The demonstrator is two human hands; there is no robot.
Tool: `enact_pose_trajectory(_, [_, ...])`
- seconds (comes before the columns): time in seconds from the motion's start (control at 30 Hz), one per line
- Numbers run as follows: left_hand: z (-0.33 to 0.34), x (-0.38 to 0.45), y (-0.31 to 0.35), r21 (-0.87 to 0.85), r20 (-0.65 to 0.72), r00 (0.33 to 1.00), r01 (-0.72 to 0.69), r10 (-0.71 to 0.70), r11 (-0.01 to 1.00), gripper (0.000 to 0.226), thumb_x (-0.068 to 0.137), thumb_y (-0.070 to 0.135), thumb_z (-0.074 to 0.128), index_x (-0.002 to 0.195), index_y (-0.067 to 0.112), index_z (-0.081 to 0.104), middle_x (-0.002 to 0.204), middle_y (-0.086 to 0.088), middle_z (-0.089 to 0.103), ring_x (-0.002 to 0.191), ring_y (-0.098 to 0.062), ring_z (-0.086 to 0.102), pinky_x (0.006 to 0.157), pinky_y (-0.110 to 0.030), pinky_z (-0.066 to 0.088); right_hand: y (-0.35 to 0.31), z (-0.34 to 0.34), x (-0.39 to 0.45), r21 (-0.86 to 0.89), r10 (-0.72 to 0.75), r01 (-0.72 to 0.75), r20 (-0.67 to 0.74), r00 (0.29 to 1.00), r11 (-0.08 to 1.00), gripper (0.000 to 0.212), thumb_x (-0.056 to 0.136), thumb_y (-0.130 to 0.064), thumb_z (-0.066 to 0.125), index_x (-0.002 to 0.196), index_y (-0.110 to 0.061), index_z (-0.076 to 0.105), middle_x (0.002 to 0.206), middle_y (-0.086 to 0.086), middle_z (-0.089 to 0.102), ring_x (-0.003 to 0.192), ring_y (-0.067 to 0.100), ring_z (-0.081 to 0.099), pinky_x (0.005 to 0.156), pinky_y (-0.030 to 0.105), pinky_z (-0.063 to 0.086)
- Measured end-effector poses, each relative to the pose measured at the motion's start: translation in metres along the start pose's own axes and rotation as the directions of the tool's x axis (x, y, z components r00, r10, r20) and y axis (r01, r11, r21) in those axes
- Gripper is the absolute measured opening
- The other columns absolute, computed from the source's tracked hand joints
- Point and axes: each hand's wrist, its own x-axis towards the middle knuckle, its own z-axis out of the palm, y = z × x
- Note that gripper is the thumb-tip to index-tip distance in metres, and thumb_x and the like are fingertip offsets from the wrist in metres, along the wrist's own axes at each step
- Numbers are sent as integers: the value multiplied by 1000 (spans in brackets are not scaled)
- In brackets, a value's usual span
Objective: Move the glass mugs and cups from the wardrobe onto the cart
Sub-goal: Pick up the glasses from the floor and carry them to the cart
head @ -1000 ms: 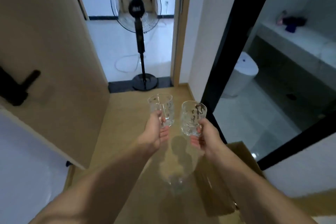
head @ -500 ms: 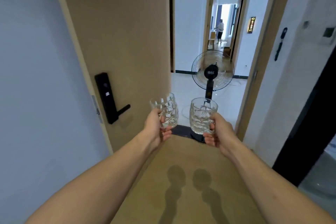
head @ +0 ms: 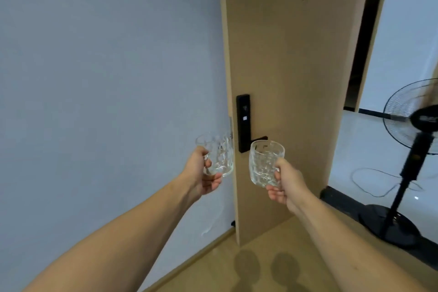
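The left hand (head: 201,174) grips one clear faceted glass mug (head: 216,154) by its handle, the right hand (head: 285,181) another (head: 265,162), both upright, apart, before a tan wooden door (head: 294,66).

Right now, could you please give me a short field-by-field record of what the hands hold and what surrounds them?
left hand: left hand grips the left glass mug, upright
right hand: right hand grips the right glass mug by its handle, upright
mugs: apart, not touching, both look empty
ahead: open wooden door with black lock handle
right side: standing fan on the floor
cart: not in view
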Motion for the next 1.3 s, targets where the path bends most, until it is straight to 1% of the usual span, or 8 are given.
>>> enact_pose_trajectory(0.17, [-98,-38,3,-45,-155,987,-38,31,998,34,87,41,50,63,19,41,92,-22,65,74,-32,61,63,-31,51,4,88,-34,-21,-6,11,218,976,1000,35,91,-42,53,68,-17,50,65,14,61,46,21,49,50,27,48])
enact_pose_trajectory(0.23, [-138,-56,5,-75,-212,976,-66,49,995,35,88,41,50,63,19,41,92,-21,65,71,-31,61,63,-31,52,9,123,-51,-43,-3,17,297,955,999,32,90,-42,53,69,-19,46,63,14,57,45,20,45,47,25,44])
enact_pose_trajectory(0.47, [-292,-141,-15,-158,-386,920,-136,66,978,34,89,41,51,64,19,44,87,-20,66,67,-29,62,65,-31,55,34,251,-155,-144,16,61,480,877,988,26,79,-39,58,67,-20,45,62,17,61,42,23,50,47,26,49])
enact_pose_trajectory(0.63, [-413,-221,-38,-188,-516,856,-158,39,969,33,90,43,51,69,18,46,94,-21,68,78,-33,64,68,-32,56,65,342,-255,-191,48,85,601,798,978,26,80,-39,58,68,-19,46,64,18,63,46,24,53,50,29,51])
enact_pose_trajectory(0.77, [-506,-289,-56,-227,-623,782,-214,27,950,31,91,43,52,73,17,48,93,-21,67,80,-34,64,72,-34,56,90,413,-340,-226,76,120,700,710,967,26,81,-38,59,72,-16,48,64,18,64,45,25,55,50,30,53])
enact_pose_trajectory(1.0, [-649,-413,-109,-216,-794,608,-293,7,931,30,86,43,54,72,18,48,82,-18,68,66,-30,64,61,-30,56,142,531,-490,-245,117,182,845,522,952,28,82,-39,59,71,-16,49,63,18,66,48,26,58,52,30,55])
enact_pose_trajectory(1.17, [-722,-496,-151,-281,-878,467,-323,-106,904,31,88,44,53,74,17,48,84,-18,67,66,-29,63,61,-30,55,182,589,-594,-295,212,189,907,364,937,29,87,-41,57,74,-15,50,67,20,68,51,27,60,52,31,56])
enact_pose_trajectory(1.3, [-768,-550,-184,-316,-922,343,-408,-177,857,31,92,45,54,83,15,53,83,-19,66,69,-29,63,62,-31,55,215,629,-664,-323,267,246,934,238,914,32,88,-41,57,71,-15,50,68,20,68,54,27,61,51,30,56])
